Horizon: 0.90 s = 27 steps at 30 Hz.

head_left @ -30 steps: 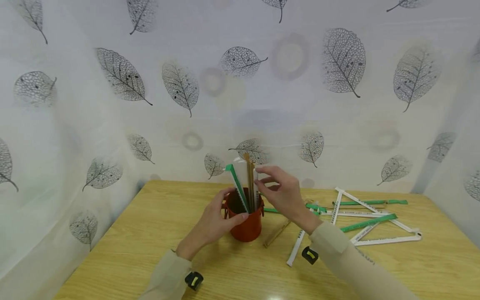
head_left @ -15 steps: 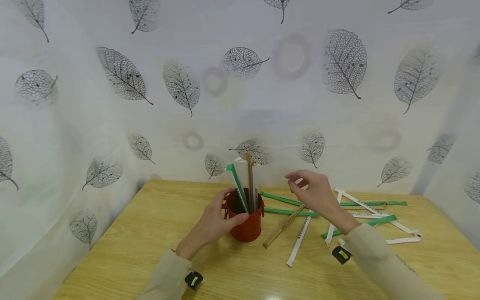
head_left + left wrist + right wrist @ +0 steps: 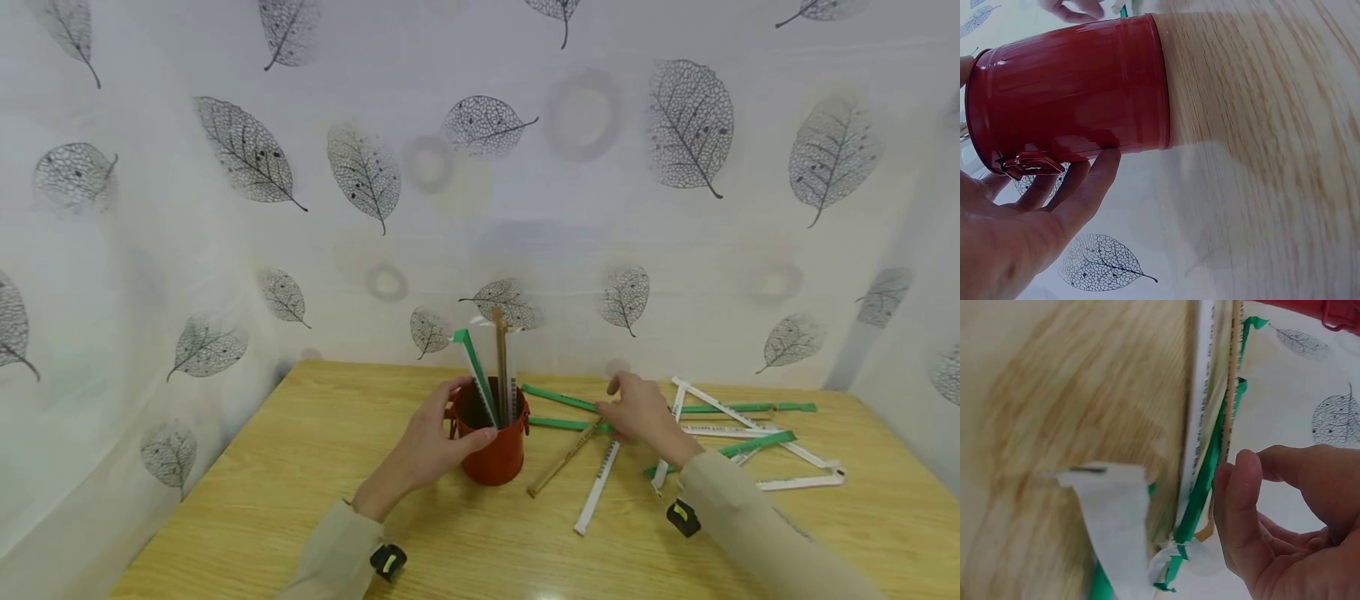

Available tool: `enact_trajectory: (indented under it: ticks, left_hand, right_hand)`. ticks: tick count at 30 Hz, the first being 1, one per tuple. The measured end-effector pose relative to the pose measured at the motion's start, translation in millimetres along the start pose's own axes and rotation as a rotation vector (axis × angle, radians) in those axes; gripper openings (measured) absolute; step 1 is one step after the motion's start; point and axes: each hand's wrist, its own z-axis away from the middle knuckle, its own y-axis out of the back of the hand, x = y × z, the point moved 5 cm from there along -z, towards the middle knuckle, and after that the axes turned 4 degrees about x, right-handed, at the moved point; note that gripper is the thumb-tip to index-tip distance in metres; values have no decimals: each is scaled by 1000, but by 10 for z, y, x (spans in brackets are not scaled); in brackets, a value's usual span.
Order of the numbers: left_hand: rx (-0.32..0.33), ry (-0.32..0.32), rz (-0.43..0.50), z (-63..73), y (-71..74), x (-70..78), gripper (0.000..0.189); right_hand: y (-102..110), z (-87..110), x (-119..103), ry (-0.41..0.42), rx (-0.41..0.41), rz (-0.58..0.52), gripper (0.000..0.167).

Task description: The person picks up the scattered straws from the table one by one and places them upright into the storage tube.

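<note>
In the head view my left hand [image 3: 427, 442] holds a small red metal bucket [image 3: 491, 458] upright on the table, thumb at the front. Its fingers [image 3: 1091, 181] lie along the bucket wall [image 3: 1079, 94] by a little handle in the left wrist view. Green, brown and white printed strips [image 3: 501, 358] stand in the bucket. My right hand [image 3: 643, 417] is low over the loose strips to the right. Its thumb and forefinger tips come together beside a brown strip [image 3: 1233, 394]; no strip shows between them. A green strip [image 3: 1210, 469] and a white strip [image 3: 1196, 412] lie close by.
Several white strips [image 3: 731, 430] and green strips [image 3: 757, 442] lie crossed on the right of the wooden table [image 3: 337, 400]. One white strip [image 3: 598, 492] lies nearer the front. A leaf-patterned curtain [image 3: 525, 217] hangs behind the table.
My right hand has let go of a white strip in the bucket, moved right, and come down to the loose strips. My left hand stays on the bucket.
</note>
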Motion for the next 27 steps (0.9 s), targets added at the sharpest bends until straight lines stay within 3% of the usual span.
enact_trajectory:
  ticks: [12,19,27]
  left_hand:
    - [-1,3,2,-2,10,12,78]
    - [0,10,15,13,28,9,79]
    - [-5,14,9,18,12,-18,79]
  right_hand:
    - [-2,-114,64,-35,26,11,42]
    - [-48,-134,98,-93,14,-61,44]
    - [-43,-95,113,-104,16,-140,44]
